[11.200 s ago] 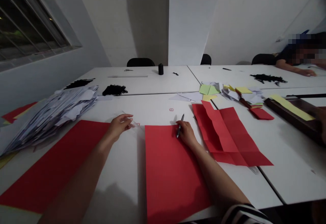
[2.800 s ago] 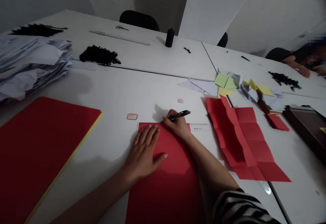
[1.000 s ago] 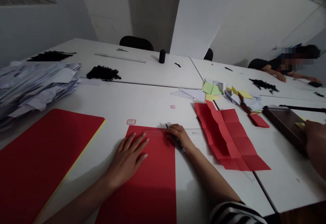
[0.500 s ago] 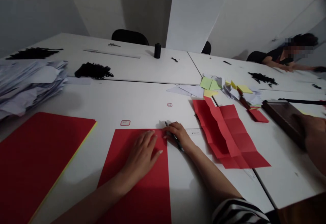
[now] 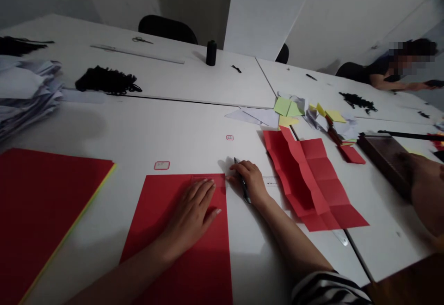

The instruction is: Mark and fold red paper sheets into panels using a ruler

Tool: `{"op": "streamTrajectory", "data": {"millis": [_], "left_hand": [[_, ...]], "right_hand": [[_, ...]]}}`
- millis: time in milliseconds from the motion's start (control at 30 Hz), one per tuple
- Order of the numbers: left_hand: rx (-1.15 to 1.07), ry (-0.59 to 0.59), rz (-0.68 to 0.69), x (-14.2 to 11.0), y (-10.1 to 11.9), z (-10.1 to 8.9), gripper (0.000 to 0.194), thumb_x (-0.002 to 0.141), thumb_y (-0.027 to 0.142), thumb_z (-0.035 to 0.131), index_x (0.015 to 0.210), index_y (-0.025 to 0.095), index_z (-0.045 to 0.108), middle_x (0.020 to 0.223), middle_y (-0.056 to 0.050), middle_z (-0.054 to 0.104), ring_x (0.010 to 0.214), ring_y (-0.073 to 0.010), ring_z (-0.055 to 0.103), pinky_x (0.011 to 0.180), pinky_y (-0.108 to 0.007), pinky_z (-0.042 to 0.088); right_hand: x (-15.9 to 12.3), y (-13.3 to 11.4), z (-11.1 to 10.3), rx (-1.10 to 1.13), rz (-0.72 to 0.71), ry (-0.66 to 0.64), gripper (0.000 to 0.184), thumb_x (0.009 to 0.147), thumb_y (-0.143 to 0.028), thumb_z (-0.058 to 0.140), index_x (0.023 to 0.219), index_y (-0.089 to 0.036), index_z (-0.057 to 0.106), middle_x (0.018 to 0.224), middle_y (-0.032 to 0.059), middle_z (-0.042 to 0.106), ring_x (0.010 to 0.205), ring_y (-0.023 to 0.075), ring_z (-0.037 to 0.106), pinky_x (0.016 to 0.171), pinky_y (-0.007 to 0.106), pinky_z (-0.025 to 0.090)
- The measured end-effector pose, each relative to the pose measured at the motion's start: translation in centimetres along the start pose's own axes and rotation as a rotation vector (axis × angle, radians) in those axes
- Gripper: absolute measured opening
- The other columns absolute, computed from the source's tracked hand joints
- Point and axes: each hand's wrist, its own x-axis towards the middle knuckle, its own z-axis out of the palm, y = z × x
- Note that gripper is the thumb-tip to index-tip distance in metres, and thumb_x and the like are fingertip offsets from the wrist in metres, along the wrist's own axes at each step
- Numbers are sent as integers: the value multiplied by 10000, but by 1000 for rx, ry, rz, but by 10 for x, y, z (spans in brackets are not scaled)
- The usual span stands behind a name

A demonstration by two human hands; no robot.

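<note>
A red sheet of paper [image 5: 204, 272] lies flat before me. My left hand [image 5: 192, 212] rests palm down on it, fingers stretched out near its top edge. Under those fingertips is a clear ruler [image 5: 208, 181], lying along the top edge and reaching past the sheet's right side onto the table. Just right of the sheet's top corner, my right hand [image 5: 252, 181] has its fingers closed around a dark pen [image 5: 246, 191], tip pointing away from me. Near that hand stands a creased red sheet [image 5: 324, 180], partly folded up.
A stack of red sheets [image 5: 52, 203] with a yellow edge lies left. White papers [image 5: 27, 83] are piled behind it. Black cord bundles [image 5: 106, 80] and a black thread spool [image 5: 211, 53] are farther back. Another person's hand [image 5: 428, 184] touches a brown box [image 5: 385, 164] at right.
My right hand and pen have shifted slightly right, off the sheet's corner. My left hand stays almost in place, and the ruler shows more clearly on the red sheet. The view has tilted slightly.
</note>
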Motion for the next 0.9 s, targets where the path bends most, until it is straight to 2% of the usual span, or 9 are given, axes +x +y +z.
{"op": "streamTrajectory", "data": {"millis": [233, 467, 733, 900], "left_hand": [[-36, -20, -1, 1, -2, 1, 576, 943, 450, 474, 1456, 221, 345, 1462, -71, 448, 1380, -267, 348, 1091, -437, 384], [-8, -21, -37, 2, 1, -2, 511, 943, 456, 465, 1391, 215, 421, 1458, -86, 430, 1342, -289, 384, 1060, -472, 419], [-19, -55, -7, 1, -4, 4, 601, 958, 462, 441, 1488, 241, 263, 1493, -70, 410, 1390, -267, 337, 1085, -451, 402], [-35, -62, -11, 0, -5, 4, 628, 955, 470, 445, 1505, 257, 228, 1506, -59, 397, 1399, -266, 329, 1096, -451, 392]], "right_hand": [[1, 5, 3, -62, 50, 38, 234, 890, -398, 623, 1011, -201, 660, 888, 60, 664, 849, 221, 592, 722, 333, 408], [1, 7, 3, -47, 62, 59, 253, 885, -428, 625, 1006, -209, 660, 900, 61, 664, 838, 227, 591, 712, 337, 420], [4, 12, 1, 37, 55, 63, 229, 855, -396, 673, 990, -211, 658, 888, 68, 663, 821, 222, 603, 708, 326, 457], [4, 14, 1, 75, 41, 79, 223, 845, -377, 686, 982, -204, 656, 880, 71, 656, 808, 219, 608, 719, 329, 469]]}}
